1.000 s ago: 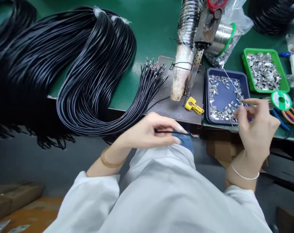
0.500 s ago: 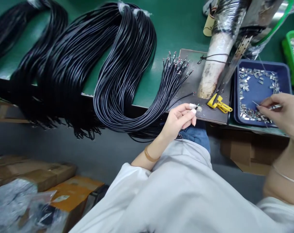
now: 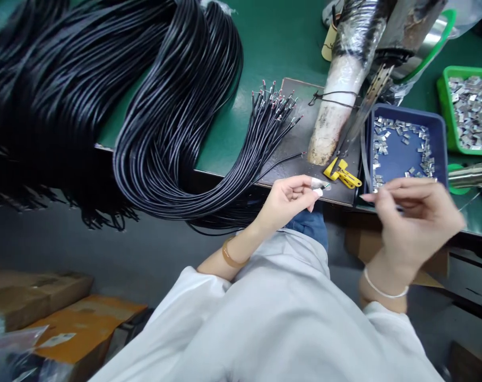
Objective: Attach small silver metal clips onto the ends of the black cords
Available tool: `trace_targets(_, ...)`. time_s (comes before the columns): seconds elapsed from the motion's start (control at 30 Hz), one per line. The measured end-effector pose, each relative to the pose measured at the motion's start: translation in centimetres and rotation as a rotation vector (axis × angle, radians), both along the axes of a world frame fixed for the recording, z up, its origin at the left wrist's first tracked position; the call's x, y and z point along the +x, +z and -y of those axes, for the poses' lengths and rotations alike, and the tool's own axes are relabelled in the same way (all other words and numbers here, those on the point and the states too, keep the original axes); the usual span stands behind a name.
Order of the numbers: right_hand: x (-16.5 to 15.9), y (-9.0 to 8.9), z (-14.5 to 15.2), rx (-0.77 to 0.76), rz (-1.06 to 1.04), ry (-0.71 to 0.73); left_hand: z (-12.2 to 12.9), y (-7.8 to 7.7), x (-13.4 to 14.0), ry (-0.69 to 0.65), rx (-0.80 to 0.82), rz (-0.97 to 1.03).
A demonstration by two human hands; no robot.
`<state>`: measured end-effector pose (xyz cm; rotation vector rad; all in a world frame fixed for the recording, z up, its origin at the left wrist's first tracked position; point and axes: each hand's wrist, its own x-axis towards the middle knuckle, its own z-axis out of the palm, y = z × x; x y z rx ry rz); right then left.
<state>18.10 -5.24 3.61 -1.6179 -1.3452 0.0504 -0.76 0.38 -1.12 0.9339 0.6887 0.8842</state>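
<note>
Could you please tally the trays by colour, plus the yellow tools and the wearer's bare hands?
Blue tray: 1
Green tray: 1
Yellow tool: 1
Bare hands, left hand and right hand: 2
Total: 5

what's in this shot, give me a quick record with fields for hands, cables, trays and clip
left hand: the hand pinches a dark cable end between thumb and finger
right hand: blurred, fingers bent, at the near edge of the blue tray; any held item cannot be made out
cables: black bundle, looping over the table edge
blue tray: holds scattered small metal pieces, bare floor showing
green tray: rim around piled metal pieces
yellow clip: on the board
</note>
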Motion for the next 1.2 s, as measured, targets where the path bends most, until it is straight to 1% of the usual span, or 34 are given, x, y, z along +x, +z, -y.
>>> trace_targets(0.07,-2.5,-0.3,0.3,0.066,0.049,0.058,0.2,0.0,0.2,0.017,0.04,-0.024)
trace_targets(0.1,-3.2,-0.7,0.3,0.053,0.023,0.086,0.2,0.1,0.3,0.019,0.062,-0.034)
trace_targets(0.17,-3.8,-1.5,0.2,-0.014,-0.099,0.156,0.4,0.2,0.3,0.0,0.1,-0.05)
trace_targets(0.23,-3.7,-2.1,0.0,-0.092,-0.234,0.231,0.5,0.3,0.3,-0.039,0.12,-0.05)
trace_targets(0.33,-3.4,-2.6,-0.1,-0.134,-0.298,0.29,0.7,0.6,0.4,-0.071,0.142,-0.062)
trace_targets(0.43,-3.4,-2.7,0.0,-0.137,-0.304,0.296,0.7,0.7,0.3,-0.063,0.212,-0.123)
trace_targets(0.57,-3.1,-3.1,0.1,-0.145,-0.343,0.32,0.8,0.7,0.0,-0.055,0.372,-0.246)
trace_targets(0.63,-2.8,-3.3,0.0,-0.149,-0.371,0.343,0.8,0.7,-0.1,-0.066,0.431,-0.275)
trace_targets(0.9,-2.4,-4.0,-0.2,-0.117,-0.494,0.405,0.9,1.1,-0.2,-0.062,0.525,-0.32)
trace_targets(0.97,-2.5,-3.8,-0.1,-0.128,-0.449,0.403,0.9,0.8,-0.3,-0.048,0.609,-0.368)
trace_targets(1.0,-2.5,-3.6,0.0,-0.135,-0.38,0.387,0.9,0.6,-0.3,-0.035,0.676,-0.406)
trace_targets(1.1,-2.7,-2.9,0.3,-0.127,-0.086,0.32,0.9,-0.3,-0.3,0.021,0.918,-0.578)
trace_targets(1.13,-2.8,-2.7,0.4,-0.115,-0.024,0.304,1.0,-0.6,-0.3,0.043,0.987,-0.637)
trace_targets(1.17,-3.0,-2.6,0.5,-0.107,-0.009,0.296,1.1,-0.8,-0.2,0.066,1.043,-0.685)
trace_targets(1.2,-3.1,-2.5,0.5,-0.105,-0.038,0.291,1.3,-0.9,-0.1,0.092,1.084,-0.717)
